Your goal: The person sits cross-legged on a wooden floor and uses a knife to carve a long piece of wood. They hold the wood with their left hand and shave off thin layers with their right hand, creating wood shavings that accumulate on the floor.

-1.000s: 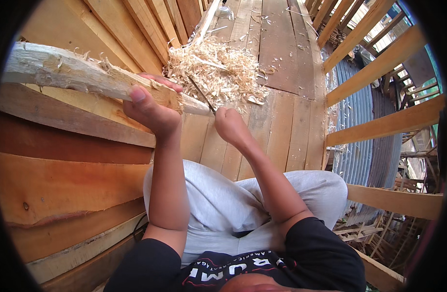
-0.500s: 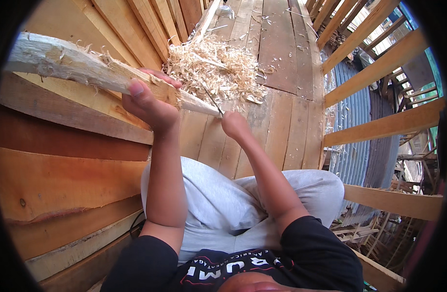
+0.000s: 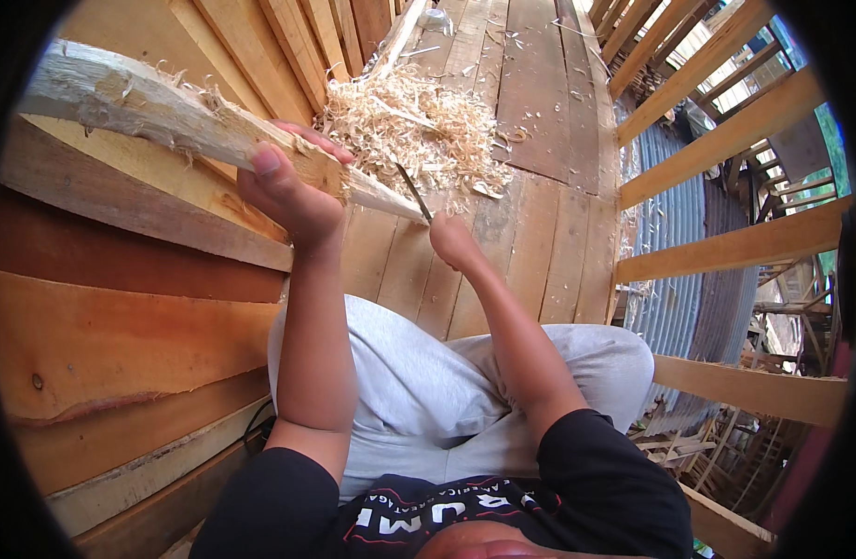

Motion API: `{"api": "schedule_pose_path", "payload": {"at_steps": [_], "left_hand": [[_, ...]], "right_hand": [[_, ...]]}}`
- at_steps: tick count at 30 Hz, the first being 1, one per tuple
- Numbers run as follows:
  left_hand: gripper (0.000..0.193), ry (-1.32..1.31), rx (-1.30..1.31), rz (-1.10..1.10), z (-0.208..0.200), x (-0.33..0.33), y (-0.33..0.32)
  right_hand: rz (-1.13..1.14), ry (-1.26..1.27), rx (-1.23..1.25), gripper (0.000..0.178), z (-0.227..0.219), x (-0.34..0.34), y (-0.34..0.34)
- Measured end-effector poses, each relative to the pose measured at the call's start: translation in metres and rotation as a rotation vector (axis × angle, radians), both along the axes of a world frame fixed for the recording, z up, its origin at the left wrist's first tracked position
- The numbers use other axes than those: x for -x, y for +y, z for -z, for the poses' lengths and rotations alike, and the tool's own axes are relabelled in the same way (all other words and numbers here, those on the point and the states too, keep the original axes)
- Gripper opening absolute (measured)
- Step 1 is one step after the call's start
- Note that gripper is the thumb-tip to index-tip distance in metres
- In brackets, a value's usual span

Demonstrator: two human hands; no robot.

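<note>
Shaving step, apparently: left hand curled round the pale pole slanting above the floorboards, right hand fisted on a thin blade by its tapered end; next stroke would need that left grip firm.

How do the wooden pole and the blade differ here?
The wooden pole is thick, pale and long; the blade is thin, dark and short. The left hand holds the pole, the right hand the blade. Both slant down toward the picture's right.
</note>
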State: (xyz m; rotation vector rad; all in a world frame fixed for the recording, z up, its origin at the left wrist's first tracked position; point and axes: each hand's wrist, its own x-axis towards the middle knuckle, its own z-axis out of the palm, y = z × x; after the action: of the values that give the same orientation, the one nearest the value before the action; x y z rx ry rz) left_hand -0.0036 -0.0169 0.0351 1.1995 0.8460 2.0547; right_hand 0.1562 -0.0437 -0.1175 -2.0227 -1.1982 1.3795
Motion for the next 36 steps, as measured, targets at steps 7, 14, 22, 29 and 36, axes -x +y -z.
{"api": "schedule_pose_path", "payload": {"at_steps": [7, 14, 22, 29, 36], "left_hand": [[0.064, -0.007, -0.08, -0.002, 0.003, 0.0, 0.003], [0.066, -0.061, 0.024, 0.02, 0.005, 0.001, 0.001], [0.067, -0.051, 0.059, -0.048, 0.003, 0.012, 0.0], [0.065, -0.057, 0.023, 0.067, 0.009, 0.022, 0.0], [0.052, -0.047, -0.034, 0.023, 0.017, 0.025, -0.003]], "right_hand": [[-0.285, -0.33, -0.254, 0.048, -0.009, 0.001, -0.008], [-0.116, -0.175, -0.097, 0.049, 0.033, -0.013, 0.006], [-0.175, -0.19, -0.193, 0.049, -0.046, 0.022, -0.008], [-0.173, -0.296, -0.157, 0.049, 0.015, 0.006, 0.0], [-0.172, -0.143, -0.389, 0.048, -0.042, 0.036, -0.027]]}}
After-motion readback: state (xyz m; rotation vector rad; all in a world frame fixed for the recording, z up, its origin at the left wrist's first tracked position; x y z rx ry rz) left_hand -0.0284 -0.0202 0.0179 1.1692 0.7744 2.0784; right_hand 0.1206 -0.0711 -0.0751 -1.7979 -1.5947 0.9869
